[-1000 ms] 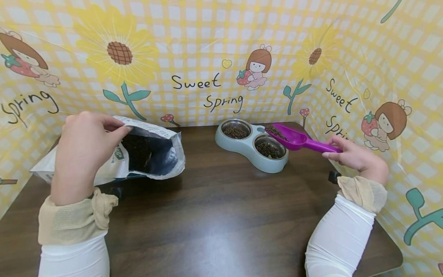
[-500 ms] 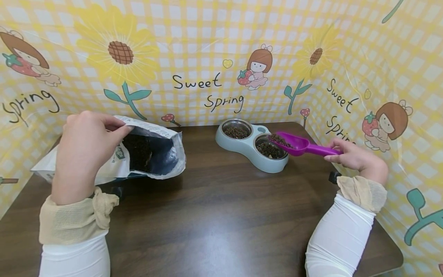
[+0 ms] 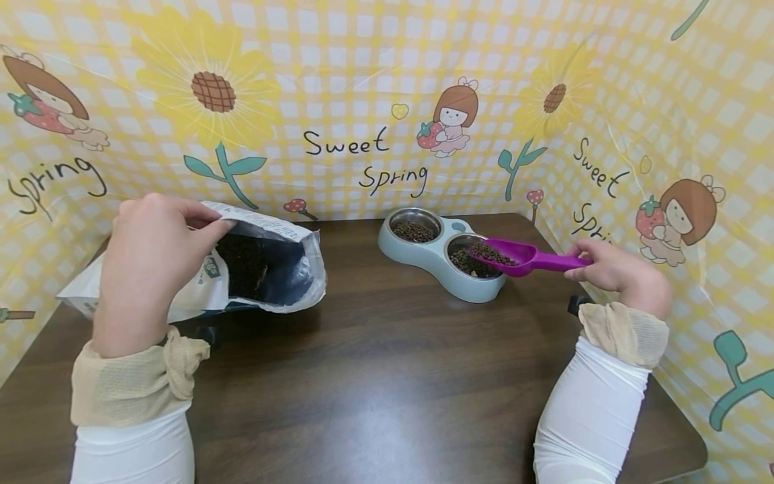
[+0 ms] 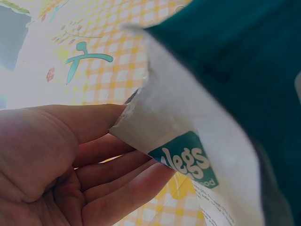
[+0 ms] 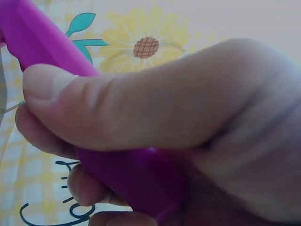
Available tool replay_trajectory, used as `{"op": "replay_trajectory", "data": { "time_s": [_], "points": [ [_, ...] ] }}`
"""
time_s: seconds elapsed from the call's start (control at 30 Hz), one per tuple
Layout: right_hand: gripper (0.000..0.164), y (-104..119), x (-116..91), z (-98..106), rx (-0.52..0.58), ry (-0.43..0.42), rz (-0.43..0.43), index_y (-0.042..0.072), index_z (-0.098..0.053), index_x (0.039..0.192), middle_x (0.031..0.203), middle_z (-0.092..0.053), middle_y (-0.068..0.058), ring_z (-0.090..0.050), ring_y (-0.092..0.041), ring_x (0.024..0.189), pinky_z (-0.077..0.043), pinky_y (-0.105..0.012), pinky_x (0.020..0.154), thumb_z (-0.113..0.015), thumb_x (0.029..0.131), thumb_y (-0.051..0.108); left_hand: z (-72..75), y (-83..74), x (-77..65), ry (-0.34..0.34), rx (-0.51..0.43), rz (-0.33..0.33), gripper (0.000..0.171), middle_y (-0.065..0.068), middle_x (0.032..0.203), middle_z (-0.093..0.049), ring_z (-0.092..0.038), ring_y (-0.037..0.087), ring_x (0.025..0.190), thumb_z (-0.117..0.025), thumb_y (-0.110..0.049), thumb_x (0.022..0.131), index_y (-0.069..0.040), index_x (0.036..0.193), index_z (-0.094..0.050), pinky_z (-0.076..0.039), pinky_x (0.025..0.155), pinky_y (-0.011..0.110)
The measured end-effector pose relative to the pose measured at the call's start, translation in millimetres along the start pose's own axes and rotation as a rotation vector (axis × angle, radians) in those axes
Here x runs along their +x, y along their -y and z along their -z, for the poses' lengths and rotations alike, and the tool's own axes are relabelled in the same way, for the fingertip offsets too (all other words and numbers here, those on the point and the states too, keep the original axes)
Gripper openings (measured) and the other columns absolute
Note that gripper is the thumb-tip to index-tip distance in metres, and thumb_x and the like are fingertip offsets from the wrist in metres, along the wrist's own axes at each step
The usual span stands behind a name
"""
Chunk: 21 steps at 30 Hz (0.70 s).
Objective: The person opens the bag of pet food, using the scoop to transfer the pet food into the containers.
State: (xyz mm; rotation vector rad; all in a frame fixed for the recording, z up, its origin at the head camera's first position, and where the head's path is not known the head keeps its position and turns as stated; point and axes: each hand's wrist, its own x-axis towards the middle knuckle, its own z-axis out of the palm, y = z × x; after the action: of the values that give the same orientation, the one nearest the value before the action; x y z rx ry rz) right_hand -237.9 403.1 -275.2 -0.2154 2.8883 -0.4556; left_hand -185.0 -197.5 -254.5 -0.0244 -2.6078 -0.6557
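In the head view my left hand (image 3: 151, 262) pinches the upper edge of an opened pet food bag (image 3: 296, 302), whose mouth faces right and shows dark contents inside. The left wrist view has the thumb and fingers of that hand on the bag's torn white edge (image 4: 136, 127). My right hand (image 3: 623, 275) grips the handle of a purple scoop (image 3: 520, 259). Brown kibble (image 3: 492, 254) lies in the scoop's tip, which is over the nearer bowl of a pale blue double feeder (image 3: 423, 259). Both steel bowls hold kibble. Up close in the right wrist view, thumb and fingers wrap the scoop's handle (image 5: 136, 174).
The feeder and bag stand on a dark wooden table (image 3: 375, 376) near its back edge. A yellow checked cloth (image 3: 338, 74) with printed flowers and figures hangs behind and at both sides.
My right hand has shifted the scoop slightly down, lower over the nearer bowl, and the kibble in its tip shows more plainly. My left hand keeps its hold on the bag.
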Motion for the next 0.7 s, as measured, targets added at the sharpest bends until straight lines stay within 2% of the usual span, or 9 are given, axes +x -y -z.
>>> {"op": "replay_trajectory", "data": {
  "time_s": [0.2,0.5,0.7],
  "points": [
    [0.022,7,0,3,-0.042,0.001,-0.022,-0.001,-0.064,0.119,0.102,-0.071,-0.021,-0.06,-0.033,0.091,-0.041,-0.034,0.075,-0.071,0.101,0.011,-0.4,-0.4,0.2,-0.003,0.003,-0.004,0.029,0.025,0.102,-0.082,-0.072,0.049,0.094,-0.076,-0.026,0.101,0.0,0.109,-0.085,-0.051,0.078,0.059],
    [0.019,18,-1,6,-0.065,-0.02,0.002,-0.001,-0.067,0.114,0.104,-0.073,-0.025,-0.061,-0.034,0.09,-0.042,-0.034,0.077,-0.073,0.098,0.008,-0.2,0.1,0.7,-0.002,-0.002,-0.005,0.028,0.025,0.102,-0.082,-0.071,0.05,0.094,-0.075,-0.026,0.101,0.0,0.109,-0.085,-0.049,0.081,0.061],
    [0.019,25,-3,7,-0.075,-0.033,-0.001,-0.004,-0.068,0.113,0.098,-0.071,-0.023,-0.061,-0.034,0.088,-0.043,-0.035,0.076,-0.074,0.097,0.005,0.0,-0.1,0.6,0.001,0.0,-0.001,0.028,0.025,0.102,-0.082,-0.072,0.049,0.091,-0.075,-0.026,0.101,0.0,0.108,-0.085,-0.05,0.079,0.059]
  ]
}}
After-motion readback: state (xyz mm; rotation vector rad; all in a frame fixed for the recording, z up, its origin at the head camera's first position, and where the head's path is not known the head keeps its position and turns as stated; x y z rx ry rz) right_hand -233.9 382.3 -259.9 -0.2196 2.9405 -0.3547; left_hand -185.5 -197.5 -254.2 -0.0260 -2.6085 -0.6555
